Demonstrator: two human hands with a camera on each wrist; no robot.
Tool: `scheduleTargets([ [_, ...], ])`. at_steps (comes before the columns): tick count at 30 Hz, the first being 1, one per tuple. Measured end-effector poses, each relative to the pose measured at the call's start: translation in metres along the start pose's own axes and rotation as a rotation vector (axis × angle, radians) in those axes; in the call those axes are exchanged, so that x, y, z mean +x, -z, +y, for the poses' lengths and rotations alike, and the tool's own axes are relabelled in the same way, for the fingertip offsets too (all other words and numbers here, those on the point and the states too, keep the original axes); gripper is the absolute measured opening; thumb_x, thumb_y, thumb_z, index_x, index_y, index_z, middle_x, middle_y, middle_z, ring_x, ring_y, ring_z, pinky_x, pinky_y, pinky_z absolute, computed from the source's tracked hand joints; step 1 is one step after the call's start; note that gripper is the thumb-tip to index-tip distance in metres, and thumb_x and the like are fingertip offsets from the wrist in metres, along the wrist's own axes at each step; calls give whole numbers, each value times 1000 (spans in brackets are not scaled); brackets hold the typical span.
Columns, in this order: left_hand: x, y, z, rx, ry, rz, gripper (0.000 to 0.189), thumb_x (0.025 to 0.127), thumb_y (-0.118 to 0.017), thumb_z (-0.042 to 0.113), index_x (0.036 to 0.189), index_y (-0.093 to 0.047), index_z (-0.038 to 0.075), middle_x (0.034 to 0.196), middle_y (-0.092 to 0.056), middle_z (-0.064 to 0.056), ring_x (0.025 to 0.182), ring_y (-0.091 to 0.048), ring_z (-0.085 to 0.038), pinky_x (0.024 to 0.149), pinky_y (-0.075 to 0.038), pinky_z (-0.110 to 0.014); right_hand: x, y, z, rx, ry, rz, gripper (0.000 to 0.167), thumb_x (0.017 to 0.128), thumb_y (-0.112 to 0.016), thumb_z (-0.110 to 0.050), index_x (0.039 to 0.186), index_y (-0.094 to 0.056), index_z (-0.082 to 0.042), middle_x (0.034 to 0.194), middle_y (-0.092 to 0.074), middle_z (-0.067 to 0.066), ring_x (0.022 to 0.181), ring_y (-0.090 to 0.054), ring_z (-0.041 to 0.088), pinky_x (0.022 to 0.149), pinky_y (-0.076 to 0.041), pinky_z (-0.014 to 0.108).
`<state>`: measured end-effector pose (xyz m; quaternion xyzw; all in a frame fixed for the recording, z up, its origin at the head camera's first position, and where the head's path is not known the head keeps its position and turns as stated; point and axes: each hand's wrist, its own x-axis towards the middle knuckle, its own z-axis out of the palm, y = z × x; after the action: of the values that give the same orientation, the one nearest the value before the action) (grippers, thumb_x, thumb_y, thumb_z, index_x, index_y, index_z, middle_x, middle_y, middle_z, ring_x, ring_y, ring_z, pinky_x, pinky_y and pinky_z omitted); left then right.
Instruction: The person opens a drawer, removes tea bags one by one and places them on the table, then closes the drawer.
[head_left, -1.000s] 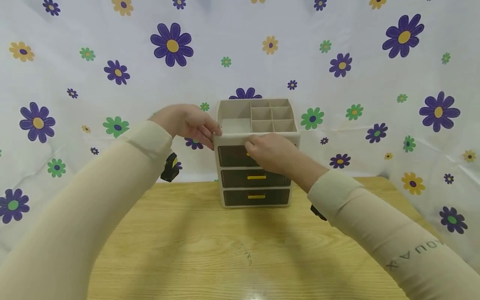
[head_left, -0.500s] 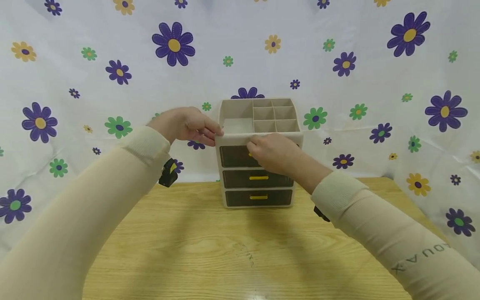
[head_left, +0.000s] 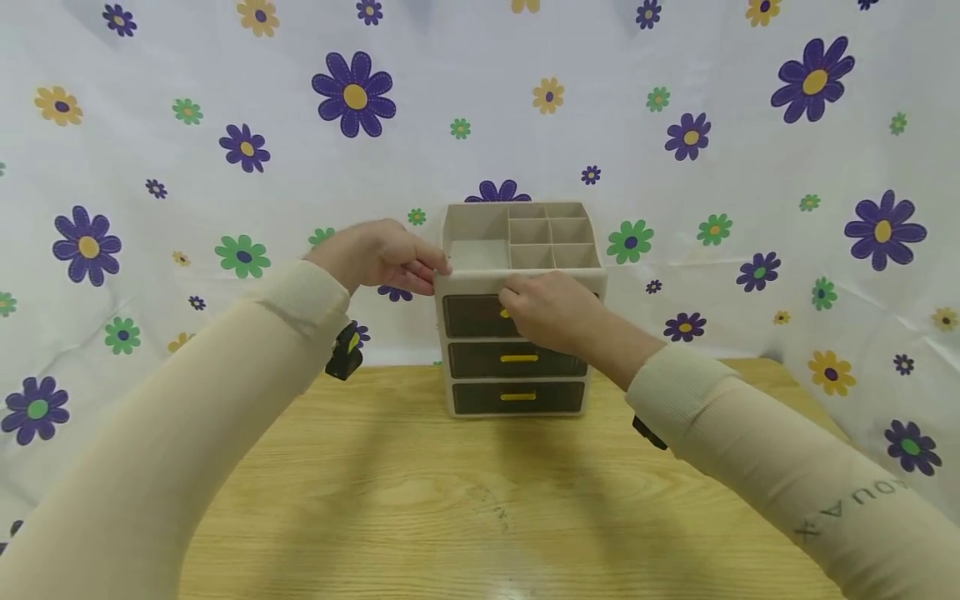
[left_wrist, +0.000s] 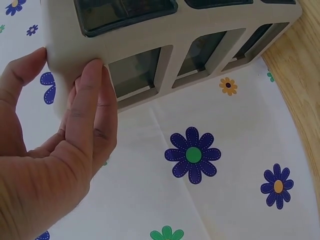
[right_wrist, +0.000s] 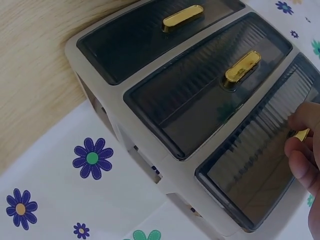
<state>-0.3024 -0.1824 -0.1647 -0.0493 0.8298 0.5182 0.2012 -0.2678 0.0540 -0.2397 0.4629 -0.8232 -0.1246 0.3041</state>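
Note:
A beige desktop drawer organizer (head_left: 443,367) stands upright at the back of the table, with dark see-through drawers and gold-yellow handles. My left hand (head_left: 393,257) grips its upper left corner, thumb at the top edge and fingers against the side panel; the left wrist view shows that hand (left_wrist: 75,120) close up. At the front, my right hand (head_left: 553,312) pinches the handle of the top drawer (head_left: 471,315). Most of this handle (right_wrist: 302,135) is hidden by the fingers in the right wrist view. All the drawers look pushed in.
The organizer's top tray has a wide compartment (head_left: 478,252) and several small ones (head_left: 530,231). Behind it hangs a white flowered cloth (head_left: 300,183), close to its back. The wooden table (head_left: 420,500) stretches out in front. Black wrist devices sit below both sleeves.
The left hand's fingers have drawn in a little against the organizer's side. The right hand stays at the top handle. The head view has shifted slightly.

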Motion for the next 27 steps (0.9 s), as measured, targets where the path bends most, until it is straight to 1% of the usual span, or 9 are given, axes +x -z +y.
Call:
scheduleTargets([
  [5,1,-1,0,-23,12,12,52,90,-71,7,135,-47,-3,121,-59,-18,101,-66,-27,99,-55,-37,-2,4,-1,-8,36,-12,14,98,-61,-13,98,-71,-3,88,-69,7,74,-66,19,68,-62,33],
  [9,1,-1,0,-20,13,26,53,90,-72,7,135,-47,-3,121,-59,-17,101,-66,-27,95,-57,-36,-4,8,-2,-6,56,-9,14,98,-61,-13,97,-71,-3,85,-68,7,66,-61,17,62,-61,31],
  [11,1,-1,0,-26,12,28,52,90,-72,7,135,-47,-3,120,-59,-18,100,-66,-27,95,-57,-36,-5,10,-4,-1,61,-7,14,98,-62,-14,95,-71,-3,83,-67,7,61,-57,17,58,-59,31],
  [13,1,-1,0,-35,14,25,52,89,-72,6,134,-47,-3,119,-59,-17,99,-66,-27,96,-57,-36,-7,12,-5,1,68,-13,14,98,-63,-14,94,-72,-4,82,-67,7,58,-56,16,56,-59,30],
  [20,0,-1,-3,-59,26,28,51,89,-72,5,134,-48,-3,117,-59,-17,94,-66,-25,96,-57,-37,-11,21,-9,-17,115,-59,12,96,-65,-14,99,-71,-5,87,-69,6,60,-60,15,58,-60,28],
  [25,-2,-1,-3,-72,18,31,53,89,-73,4,135,-48,-3,117,-59,-17,92,-66,-24,95,-57,-37,-15,24,-10,-24,150,-36,9,94,-68,-14,96,-71,-5,85,-69,5,59,-60,14,56,-60,28],
  [27,-2,-1,-2,-69,12,34,53,88,-73,4,134,-48,-3,117,-59,-18,91,-67,-24,96,-57,-37,-16,26,-11,-29,162,-28,8,94,-68,-13,93,-70,-6,82,-67,4,56,-56,13,54,-58,26],
])
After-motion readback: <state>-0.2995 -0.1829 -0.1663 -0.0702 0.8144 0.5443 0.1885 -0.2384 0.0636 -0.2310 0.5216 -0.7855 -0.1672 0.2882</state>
